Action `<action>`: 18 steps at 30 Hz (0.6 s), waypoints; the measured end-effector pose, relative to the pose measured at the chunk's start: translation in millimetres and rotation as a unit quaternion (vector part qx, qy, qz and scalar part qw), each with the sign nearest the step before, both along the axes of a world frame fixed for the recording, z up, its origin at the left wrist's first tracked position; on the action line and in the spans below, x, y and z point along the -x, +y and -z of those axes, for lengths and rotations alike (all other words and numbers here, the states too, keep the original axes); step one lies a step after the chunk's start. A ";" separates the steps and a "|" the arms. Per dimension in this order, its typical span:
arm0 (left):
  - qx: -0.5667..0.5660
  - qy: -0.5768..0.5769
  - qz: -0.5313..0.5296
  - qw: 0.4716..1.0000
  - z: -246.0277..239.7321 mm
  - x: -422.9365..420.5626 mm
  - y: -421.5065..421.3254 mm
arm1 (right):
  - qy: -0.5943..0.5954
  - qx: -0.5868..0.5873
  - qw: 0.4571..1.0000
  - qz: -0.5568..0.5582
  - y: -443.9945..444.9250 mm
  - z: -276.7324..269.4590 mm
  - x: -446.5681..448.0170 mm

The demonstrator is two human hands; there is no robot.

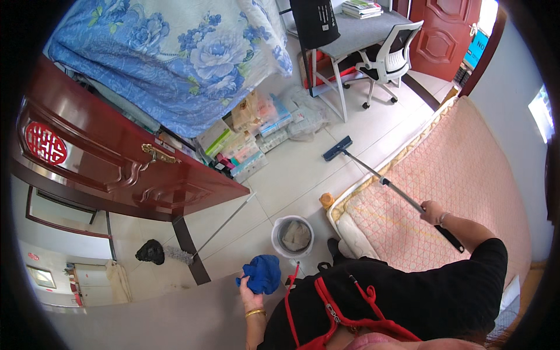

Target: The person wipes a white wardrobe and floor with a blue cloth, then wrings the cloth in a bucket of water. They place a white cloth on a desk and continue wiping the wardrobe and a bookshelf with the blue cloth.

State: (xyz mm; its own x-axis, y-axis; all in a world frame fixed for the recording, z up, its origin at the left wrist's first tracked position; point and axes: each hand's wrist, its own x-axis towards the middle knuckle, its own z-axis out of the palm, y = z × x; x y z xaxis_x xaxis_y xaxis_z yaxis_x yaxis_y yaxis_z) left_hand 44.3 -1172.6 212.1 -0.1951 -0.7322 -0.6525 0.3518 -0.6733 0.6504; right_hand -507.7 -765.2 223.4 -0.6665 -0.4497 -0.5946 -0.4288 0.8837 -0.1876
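Observation:
My left hand [250, 295] grips a bunched blue cloth [264, 274] beside my body. My right hand [432, 213] is closed around the metal pole of a long-handled floor squeegee or brush [404, 197], above the mattress. Its dark blue head [337, 148] is at the tiled floor, between the boxes and the mattress. A light round bucket [273, 236] with a greyish cloth [296, 236] in it stands on the floor in front of me.
A bare mattress [442, 175] lies at the right. A red-brown door [131, 153] stands at the left, near a long-handled duster [223, 225] and a black bag [150, 252]. Boxes [249, 162] sit below the flowered cover [188, 57]. A wheeled chair [389, 57] stands by the desk [363, 28].

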 end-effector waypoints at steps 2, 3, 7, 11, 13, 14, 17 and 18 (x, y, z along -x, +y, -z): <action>0.003 0.004 -0.005 1.000 3.9 13.6 -9.8 | 0.024 0.012 1.000 -0.010 11.4 -5.2 35.6; 0.004 0.006 -0.007 1.000 5.8 21.2 -15.6 | 0.030 0.024 0.999 -0.011 19.2 -3.2 55.4; -0.011 -0.018 0.000 1.000 3.0 46.2 -37.7 | 0.051 -0.066 0.996 -0.035 53.1 23.3 141.5; -0.008 -0.013 0.027 1.000 9.7 75.1 -60.2 | 0.282 -0.116 0.947 -0.100 28.2 69.9 157.6; -0.026 0.007 0.039 0.999 24.7 86.5 -67.8 | 0.211 0.032 0.970 -0.113 -28.0 89.2 124.9; -0.045 -0.004 0.057 0.997 35.0 90.0 -68.9 | 0.074 0.170 0.981 -0.058 -71.3 105.2 92.0; -0.065 0.055 0.118 0.989 76.2 107.3 -83.7 | -0.292 0.241 0.925 0.023 -208.0 137.4 -29.0; -0.077 0.053 0.124 0.988 91.0 110.7 -85.4 | -0.416 0.263 0.870 0.030 -244.5 143.4 -69.2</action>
State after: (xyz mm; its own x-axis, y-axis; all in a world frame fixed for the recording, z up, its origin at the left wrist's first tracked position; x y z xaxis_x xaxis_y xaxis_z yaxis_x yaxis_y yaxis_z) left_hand -66.4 -1258.0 121.1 -0.4295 -0.5475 -0.7182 0.2238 -0.8350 0.5027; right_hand -438.5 -1009.7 80.0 -0.1347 -0.7854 -0.6041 0.0934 0.5969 -0.7969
